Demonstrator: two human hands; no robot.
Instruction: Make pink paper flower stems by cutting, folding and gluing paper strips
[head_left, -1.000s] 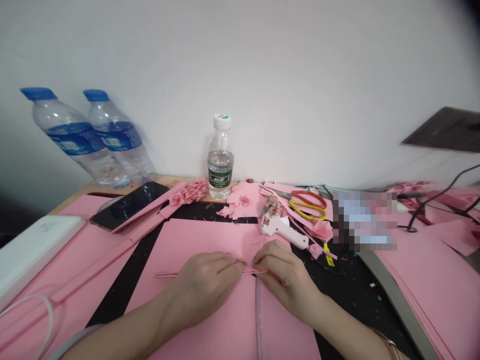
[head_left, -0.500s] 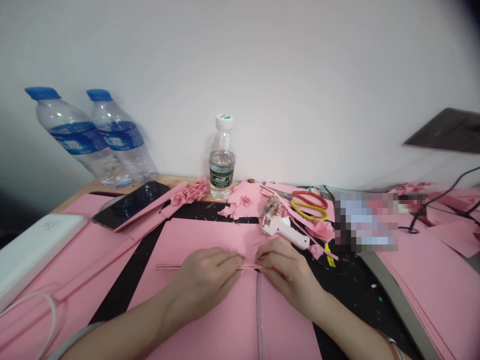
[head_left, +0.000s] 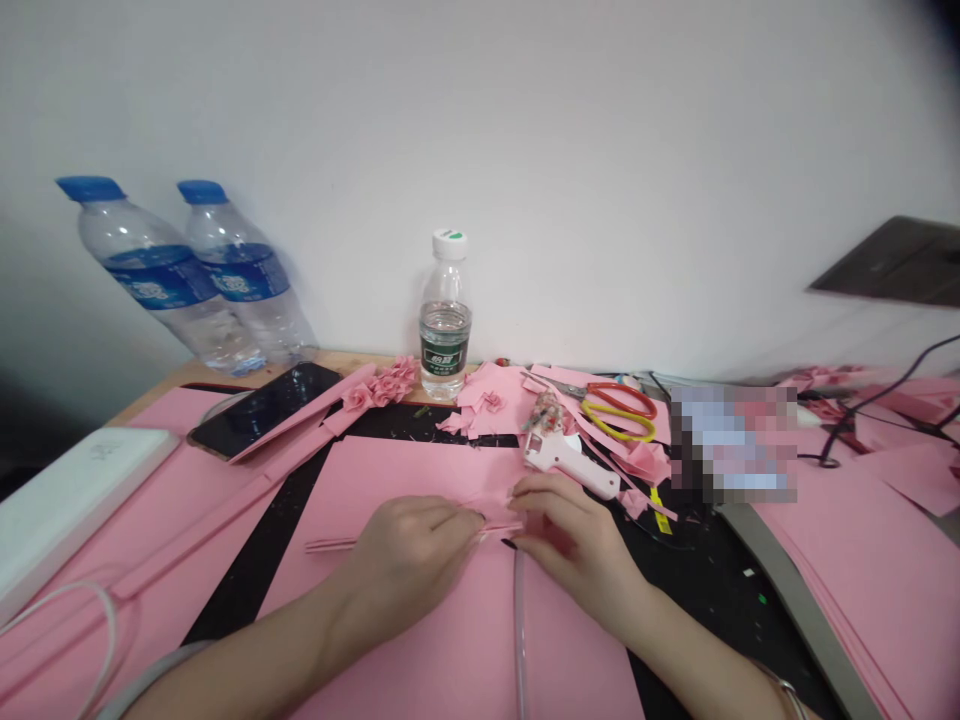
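A narrow folded strip of pink paper runs crosswise in front of me. My left hand pinches it near its right end, thumb and fingertips closed on the layers. At that end is my right hand, its thumb and fingers apart around the tip of the strip. Beneath both hands lies a large pink sheet. On this sheet a translucent glue stick points away from me, its far end by my right thumb. Just beyond my right hand rests a pale pink glue gun.
Scissors and pink scraps lie behind the glue gun. A small water bottle stands by the wall, with two larger bottles leaning left. A phone, paper flowers and a white box occupy the left; paper stacks, the right.
My right thumb and fingers have spread apart from their pinch on the strip. The strip's left end has shifted slightly toward me. My left hand keeps its pinch.
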